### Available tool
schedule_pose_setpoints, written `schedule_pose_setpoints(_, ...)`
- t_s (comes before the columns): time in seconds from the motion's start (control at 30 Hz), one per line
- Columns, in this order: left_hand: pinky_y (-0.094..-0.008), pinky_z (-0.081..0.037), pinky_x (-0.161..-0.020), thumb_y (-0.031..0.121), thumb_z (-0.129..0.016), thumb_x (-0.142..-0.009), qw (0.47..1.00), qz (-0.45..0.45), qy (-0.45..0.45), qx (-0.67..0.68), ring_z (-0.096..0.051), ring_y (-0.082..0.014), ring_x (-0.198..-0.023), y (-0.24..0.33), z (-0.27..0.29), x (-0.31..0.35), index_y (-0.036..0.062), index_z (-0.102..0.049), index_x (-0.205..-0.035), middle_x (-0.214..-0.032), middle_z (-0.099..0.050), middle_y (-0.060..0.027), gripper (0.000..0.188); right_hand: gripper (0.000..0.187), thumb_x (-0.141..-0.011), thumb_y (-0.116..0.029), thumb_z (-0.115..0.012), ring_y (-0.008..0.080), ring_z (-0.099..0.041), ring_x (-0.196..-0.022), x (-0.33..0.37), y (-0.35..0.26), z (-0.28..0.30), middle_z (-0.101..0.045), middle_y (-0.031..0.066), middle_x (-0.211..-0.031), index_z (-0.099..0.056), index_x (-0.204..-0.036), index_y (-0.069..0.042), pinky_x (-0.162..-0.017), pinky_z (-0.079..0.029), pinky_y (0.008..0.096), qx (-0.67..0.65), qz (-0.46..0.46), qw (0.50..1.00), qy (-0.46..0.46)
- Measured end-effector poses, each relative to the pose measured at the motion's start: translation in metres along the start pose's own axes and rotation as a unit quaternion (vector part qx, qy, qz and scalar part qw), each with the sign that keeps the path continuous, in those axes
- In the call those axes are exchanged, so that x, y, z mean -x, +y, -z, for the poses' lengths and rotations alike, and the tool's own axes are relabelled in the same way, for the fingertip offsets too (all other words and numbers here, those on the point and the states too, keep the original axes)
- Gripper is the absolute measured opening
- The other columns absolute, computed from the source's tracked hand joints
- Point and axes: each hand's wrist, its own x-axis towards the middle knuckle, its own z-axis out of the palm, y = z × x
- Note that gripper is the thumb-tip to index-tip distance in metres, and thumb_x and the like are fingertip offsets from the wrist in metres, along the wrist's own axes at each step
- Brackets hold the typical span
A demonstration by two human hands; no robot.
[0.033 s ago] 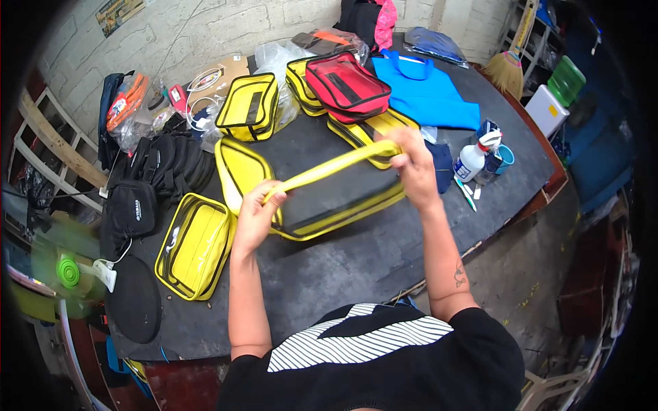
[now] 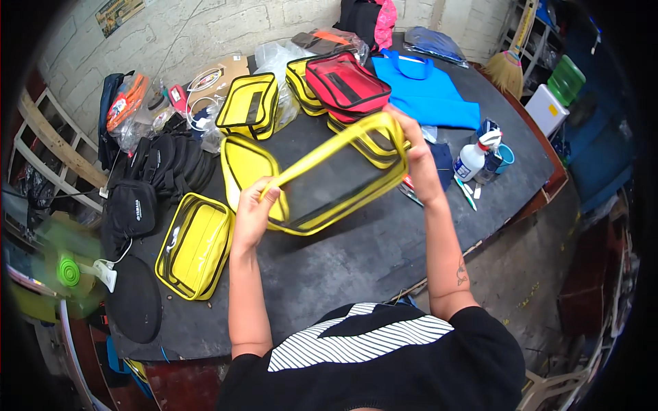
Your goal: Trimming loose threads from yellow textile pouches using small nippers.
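Item, centre of the frame: one yellow-trimmed zip case [image 2: 321,157] with see-through panel and black edging, raised at its right end and slanting from lower left to upper right above the dark work table [image 2: 322,277]. Left hand [image 2: 255,212]: closed, thumb and fingers pinching the yellow band near the middle. Right hand [image 2: 417,161]: curled closed about the case's upper right corner; exact finger placement we cannot tell. Step in hand, as we judge it: the band drawn out between two grips, the case opened up and its form set. The next move, in our judgement, calls for both grips kept on the trim, even tension along the band, and care not to crease the clear panel. Companion pieces: one yellow zip case [image 2: 195,246], lower left of centre, lying just beside the held one; one yellow box-shaped case [image 2: 236,103], upper left of centre; one red mesh-topped case [image 2: 346,85], top centre, upon other yellow cases. Sundries: blue tote bag [image 2: 428,99], upper right of centre; white spray bottle [image 2: 469,163], right, next to a teal cup [image 2: 506,157]; black pouch [image 2: 130,209], left. We note the contents of the held case as none discernible.
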Motion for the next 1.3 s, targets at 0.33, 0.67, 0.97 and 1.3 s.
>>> schedule_pose_setpoints(0.33, -0.0241, -0.034, -0.054, 0.040, -0.038, -0.101, 0.747, 0.258, -0.147, 0.594, -0.037, -0.0107, -0.060, -0.091, 0.006, -0.035, 0.0046, -0.051, -0.095, -0.071, -0.040, 0.0007, 0.038, 0.063, -0.088, -0.030, -0.065, 0.0210, -0.060, -0.086, 0.002, -0.006, -0.035, -0.059, 0.0094, -0.095, -0.037, -0.136, 0.001, -0.074, -0.049, 0.0347, -0.424, -0.215, 0.871, -0.124)
schedule_pose_setpoints(0.67, -0.0264, -0.035, -0.055, 0.032, -0.039, -0.101, 0.674, 0.303, -0.136, 0.660, -0.037, -0.0130, -0.061, -0.112, -0.016, -0.031, 0.0040, -0.051, -0.092, -0.069, -0.039, -0.0005, 0.032, 0.029, -0.091, -0.023, -0.063, 0.0134, -0.058, -0.071, -0.021, 0.005, -0.056, -0.063, 0.0046, -0.089, -0.058, -0.110, -0.002, -0.067, -0.049, 0.0286, -0.416, -0.269, 0.866, 0.065)
schedule_pose_setpoints(0.97, -0.0423, -0.019, -0.113, 0.025, -0.059, -0.090, 0.979, -0.174, 0.102, 0.006, -0.026, -0.0249, -0.138, 0.001, -0.003, -0.056, 0.0126, -0.029, -0.147, -0.145, -0.035, -0.0101, 0.065, 0.028, -0.089, -0.013, -0.066, 0.0090, -0.063, -0.080, -0.011, -0.007, -0.069, -0.066, 0.0030, -0.093, -0.059, -0.113, 0.000, -0.073, -0.052, 0.0234, -0.405, -0.260, 0.874, -0.071)
schedule_pose_setpoints(1.3, -0.0330, -0.044, -0.086, 0.000, -0.071, -0.067, 0.921, -0.187, -0.112, -0.322, -0.056, -0.0217, -0.095, 0.053, -0.007, -0.059, 0.0029, -0.064, -0.091, -0.096, -0.055, -0.0069, 0.025, 0.018, -0.090, -0.015, -0.060, 0.0232, -0.061, -0.083, 0.029, 0.024, -0.045, -0.059, 0.0120, -0.086, -0.058, -0.100, 0.000, -0.072, -0.048, 0.0339, 0.214, -0.133, 0.968, 0.001)
